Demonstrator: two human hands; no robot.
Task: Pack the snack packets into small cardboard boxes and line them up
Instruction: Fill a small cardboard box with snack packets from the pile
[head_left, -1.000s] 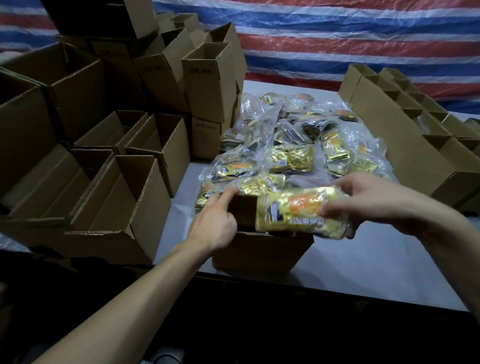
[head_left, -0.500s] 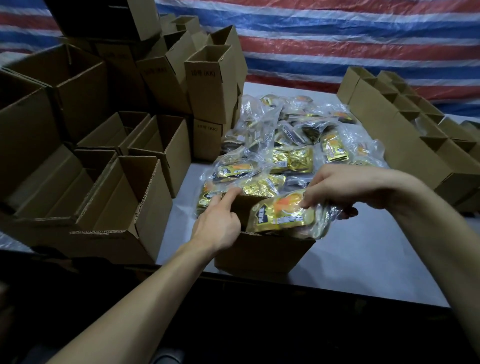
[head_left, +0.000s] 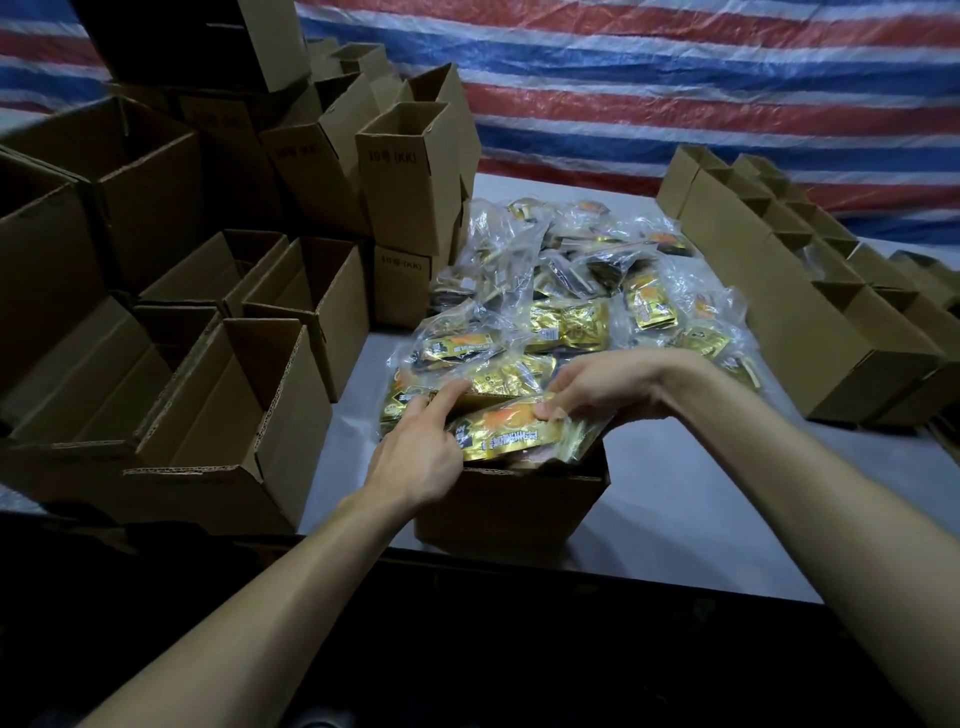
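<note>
Dim, underexposed scene, soft light from above, glints on the gold snack packets (head_left: 569, 325), near tabletop (head_left: 675, 519) edge falling into black shadow, wide-angle bending at the frame edges, slight softness throughout

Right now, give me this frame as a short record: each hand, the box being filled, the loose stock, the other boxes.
left hand: holds the left rim of the open box
right hand: grips a gold packet at the box's mouth
gold packet: tilted, partly inside the box
pile of packets: on the table, behind the box
empty boxes: stacked on the left
row of boxes: lined up on the right
</note>
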